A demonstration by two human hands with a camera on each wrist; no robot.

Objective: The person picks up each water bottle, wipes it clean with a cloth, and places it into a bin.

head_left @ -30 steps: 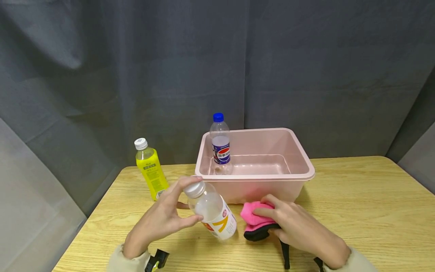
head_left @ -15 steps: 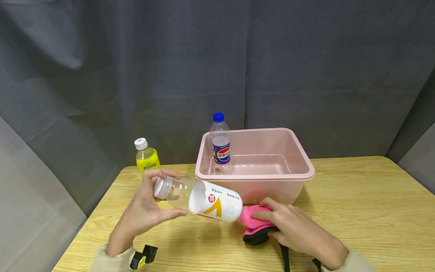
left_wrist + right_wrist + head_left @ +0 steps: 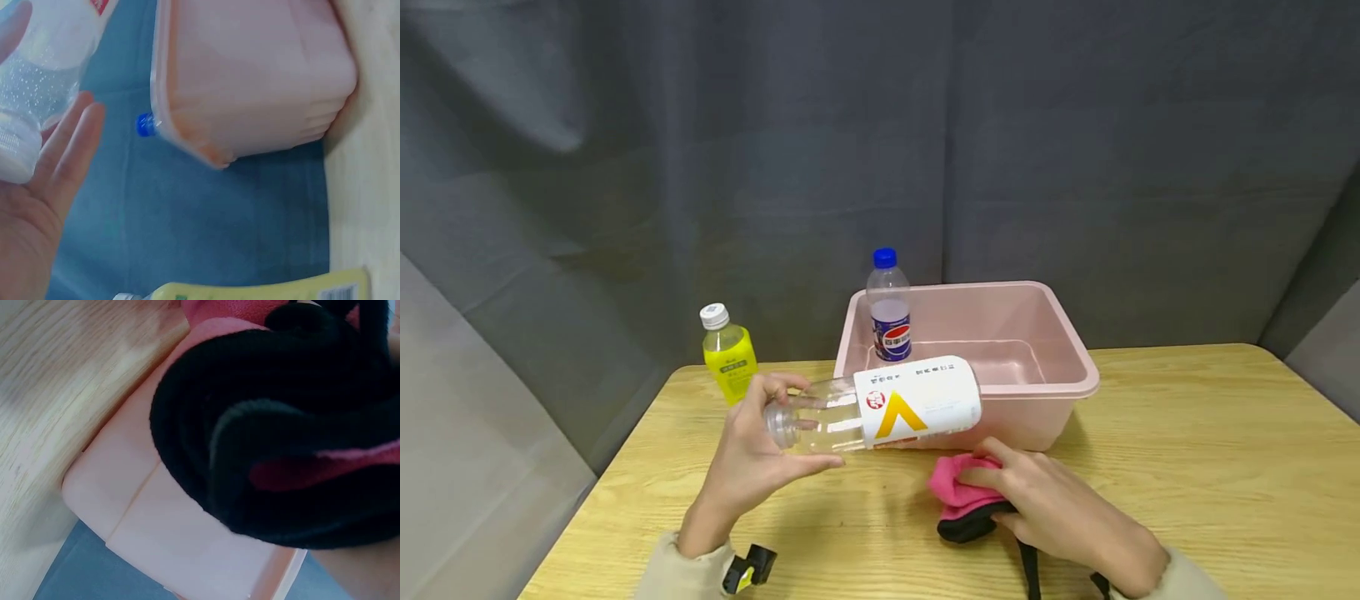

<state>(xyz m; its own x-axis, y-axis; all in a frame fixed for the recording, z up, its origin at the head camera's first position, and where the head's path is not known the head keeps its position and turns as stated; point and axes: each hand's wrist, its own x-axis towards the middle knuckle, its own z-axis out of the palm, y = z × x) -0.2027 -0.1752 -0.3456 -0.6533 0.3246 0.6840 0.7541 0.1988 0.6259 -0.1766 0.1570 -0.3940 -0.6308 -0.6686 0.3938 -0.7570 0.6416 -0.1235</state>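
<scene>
My left hand (image 3: 758, 450) grips a clear plastic bottle (image 3: 917, 402) near its capped neck. The bottle lies almost level above the table, its white label with a yellow chevron pointing right and its base overlapping the tub's front rim in the head view. My right hand (image 3: 1037, 496) pinches a bunched pink fleece piece with black trim (image 3: 958, 487) low in front of the tub. A black strap (image 3: 1028, 567) hangs from it. Close up in the right wrist view, the black trim (image 3: 187, 412) curls in folds and covers most of the fingers.
Behind the hands stands a pink plastic tub (image 3: 1000, 390). A blue-capped cola bottle (image 3: 889, 304) is upright in its left end. To the left, a yellow-labelled bottle (image 3: 730, 362) with a white cap stands on the wooden table (image 3: 1187, 467). A grey curtain (image 3: 1112, 167) hangs behind.
The held bottle has turned from a downward slant to nearly level and risen toward the tub, its base swinging up and right. My right hand and the pink fleece piece have barely moved.
</scene>
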